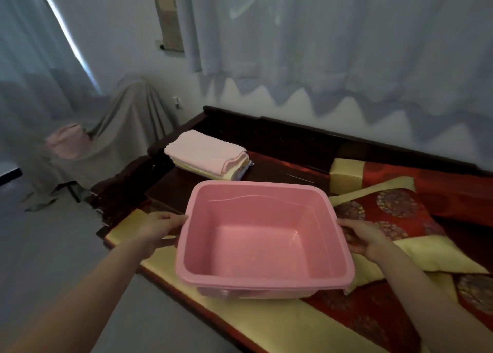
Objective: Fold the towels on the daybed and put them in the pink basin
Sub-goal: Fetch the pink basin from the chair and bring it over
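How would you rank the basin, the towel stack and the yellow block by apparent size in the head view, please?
1. Basin, clearly largest, though it is also nearest the camera.
2. Towel stack.
3. Yellow block, partly hidden by the red cushion, so this last place is less sure.

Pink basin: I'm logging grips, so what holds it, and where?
Both hands hold the pink basin by its rim: left hand on the left side, right hand on the right.

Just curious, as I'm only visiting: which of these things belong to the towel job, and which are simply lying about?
Part of the job:
- empty pink plastic basin, held by left hand and right hand
- stack of folded pink and yellow towels

Lying about:
- red-and-yellow patterned cushion
- grey-sheeted chair
- white curtain
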Demonstrator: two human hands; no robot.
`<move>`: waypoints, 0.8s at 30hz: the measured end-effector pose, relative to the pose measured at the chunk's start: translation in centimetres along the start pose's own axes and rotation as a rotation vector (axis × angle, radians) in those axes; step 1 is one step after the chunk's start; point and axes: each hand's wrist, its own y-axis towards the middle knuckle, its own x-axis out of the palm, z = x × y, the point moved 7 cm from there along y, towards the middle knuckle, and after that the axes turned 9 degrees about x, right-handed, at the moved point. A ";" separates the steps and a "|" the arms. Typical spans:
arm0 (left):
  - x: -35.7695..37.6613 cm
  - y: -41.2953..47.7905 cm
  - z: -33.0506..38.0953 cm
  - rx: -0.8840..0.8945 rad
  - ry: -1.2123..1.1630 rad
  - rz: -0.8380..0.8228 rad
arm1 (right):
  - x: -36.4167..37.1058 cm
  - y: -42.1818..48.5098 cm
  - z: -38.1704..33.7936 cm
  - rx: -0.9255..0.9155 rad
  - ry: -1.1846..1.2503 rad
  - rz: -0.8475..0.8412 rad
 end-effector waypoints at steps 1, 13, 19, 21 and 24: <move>0.8 2.5 0.5 0.009 0.006 -0.037 | -0.3 1.1 -0.5 -0.001 0.033 0.038; 7.6 22.1 3.2 -0.036 0.029 -0.327 | 0.8 5.4 -4.0 0.063 0.138 0.313; 9.0 26.8 4.6 -0.059 0.007 -0.387 | 1.6 6.7 -5.3 0.059 0.142 0.347; 9.1 27.7 4.9 -0.070 0.011 -0.412 | 1.9 6.9 -5.1 0.064 0.153 0.359; 9.2 28.4 4.8 -0.092 0.013 -0.453 | 2.2 6.7 -4.9 0.080 0.139 0.362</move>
